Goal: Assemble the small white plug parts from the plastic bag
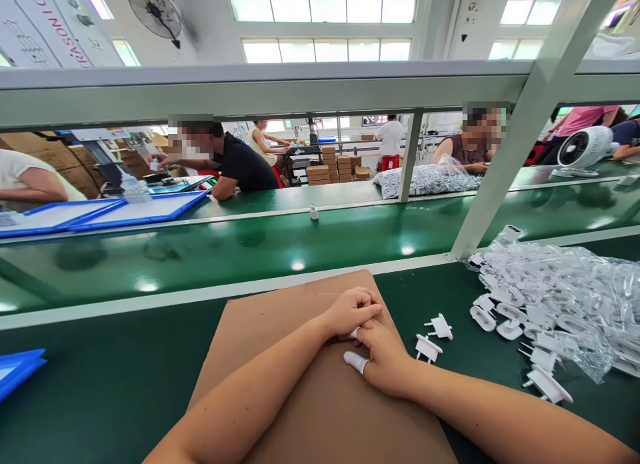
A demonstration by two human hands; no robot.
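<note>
Both hands rest together over a sheet of brown cardboard (300,384). My left hand (354,311) is closed, its fingers curled and touching the fingers of my right hand; no object shows in it. My right hand (387,361) lies just below with its thumb stretched out apart from the other fingers, holding nothing. White finger covers (356,362) sit on its thumb and one finger. Just right of the hands, a white plug piece with pins (428,349) lies on the dark green bench, and a similar plug piece (441,327) is behind it.
A heap of white plastic parts in clear bags (560,291) covers the bench at right. Beyond a pale rail runs a green conveyor belt (260,244), with one small white plug (313,211) past it. A slanted metal post (520,131) rises at right. Several people sit opposite.
</note>
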